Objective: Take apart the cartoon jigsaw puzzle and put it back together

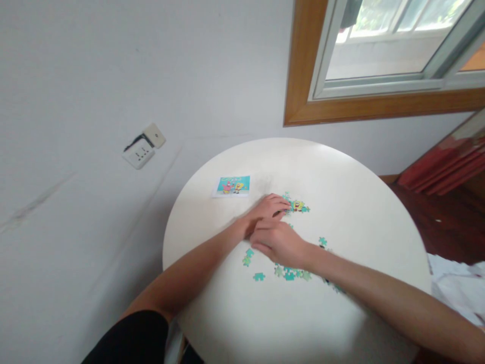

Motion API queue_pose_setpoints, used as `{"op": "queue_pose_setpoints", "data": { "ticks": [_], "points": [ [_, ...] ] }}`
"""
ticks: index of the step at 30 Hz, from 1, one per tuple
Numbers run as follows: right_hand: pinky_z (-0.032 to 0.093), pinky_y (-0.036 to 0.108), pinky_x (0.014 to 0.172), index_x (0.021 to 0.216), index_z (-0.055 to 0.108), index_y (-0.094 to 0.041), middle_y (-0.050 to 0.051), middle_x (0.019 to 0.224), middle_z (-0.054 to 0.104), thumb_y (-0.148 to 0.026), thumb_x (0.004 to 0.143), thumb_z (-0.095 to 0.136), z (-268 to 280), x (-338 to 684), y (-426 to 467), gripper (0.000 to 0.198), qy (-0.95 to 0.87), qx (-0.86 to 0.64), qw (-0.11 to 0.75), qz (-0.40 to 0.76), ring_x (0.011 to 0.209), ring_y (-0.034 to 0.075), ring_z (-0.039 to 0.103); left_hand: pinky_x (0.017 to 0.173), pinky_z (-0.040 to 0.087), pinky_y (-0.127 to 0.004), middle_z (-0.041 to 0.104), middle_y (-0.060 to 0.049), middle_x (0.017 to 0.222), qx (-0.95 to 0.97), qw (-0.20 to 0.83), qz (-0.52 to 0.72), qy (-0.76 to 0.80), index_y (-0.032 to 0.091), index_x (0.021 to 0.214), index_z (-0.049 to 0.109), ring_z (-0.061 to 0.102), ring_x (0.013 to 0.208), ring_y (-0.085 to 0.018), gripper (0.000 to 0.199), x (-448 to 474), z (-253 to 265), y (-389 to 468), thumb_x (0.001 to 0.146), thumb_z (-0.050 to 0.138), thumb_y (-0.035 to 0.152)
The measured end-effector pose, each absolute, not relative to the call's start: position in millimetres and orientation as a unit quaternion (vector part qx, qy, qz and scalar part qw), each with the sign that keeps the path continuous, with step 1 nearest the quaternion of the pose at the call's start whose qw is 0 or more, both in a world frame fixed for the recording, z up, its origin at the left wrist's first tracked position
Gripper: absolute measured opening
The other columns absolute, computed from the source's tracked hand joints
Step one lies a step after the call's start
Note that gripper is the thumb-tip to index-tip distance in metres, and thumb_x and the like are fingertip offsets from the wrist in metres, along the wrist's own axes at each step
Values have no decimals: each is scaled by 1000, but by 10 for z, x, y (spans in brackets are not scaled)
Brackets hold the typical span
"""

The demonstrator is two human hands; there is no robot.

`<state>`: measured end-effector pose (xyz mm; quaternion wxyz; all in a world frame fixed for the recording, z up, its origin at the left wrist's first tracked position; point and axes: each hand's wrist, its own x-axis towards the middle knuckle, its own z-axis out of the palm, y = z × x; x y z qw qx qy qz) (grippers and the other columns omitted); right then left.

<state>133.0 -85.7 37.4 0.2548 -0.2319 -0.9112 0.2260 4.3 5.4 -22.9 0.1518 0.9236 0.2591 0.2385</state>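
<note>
My left hand (270, 206) reaches over the table with fingers stretched out. Its fingertips rest at the left edge of a partly joined jigsaw puzzle (298, 206), which shows a yellow cartoon figure on teal. My right hand (278, 239) crosses in front, close to my left wrist, with its fingers bent and drawn together. Whatever lies in those fingers, if anything, is hidden. Below it are loose teal and green jigsaw pieces (289, 274), partly covered by my right hand and forearm. One teal piece (259, 276) lies apart, and a few green ones (247, 259) sit to its upper left.
A picture card (234, 186) with cartoon figures lies at the back left of the round white table (212, 212). Another teal piece (322, 241) is right of my right hand. A wall socket (139, 152) and a wood-framed window (303, 108) are beyond the table.
</note>
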Motion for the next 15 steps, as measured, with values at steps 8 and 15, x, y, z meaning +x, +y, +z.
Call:
{"op": "queue_pose_setpoints", "data": {
  "ticks": [8, 15],
  "points": [
    [46, 35, 84, 103, 63, -10, 12, 103, 63, -28, 85, 71, 144, 976, -1145, 26, -951, -270, 100, 112, 98, 25, 56, 104, 43, -39, 68, -5, 119, 921, 149, 247, 262, 23, 114, 69, 57, 114, -20, 24, 36, -155, -7, 95, 55, 21],
    [46, 37, 89, 106, 62, -4, 18, 107, 64, -14, 71, 74, 197, 889, -1119, 39, -969, -219, 70, 93, 100, 28, 56, 104, 44, -38, 68, -4, 118, 920, 146, 256, 257, 22, 114, 69, 57, 113, -19, 24, 30, -144, -4, 94, 55, 18]
  ]
}}
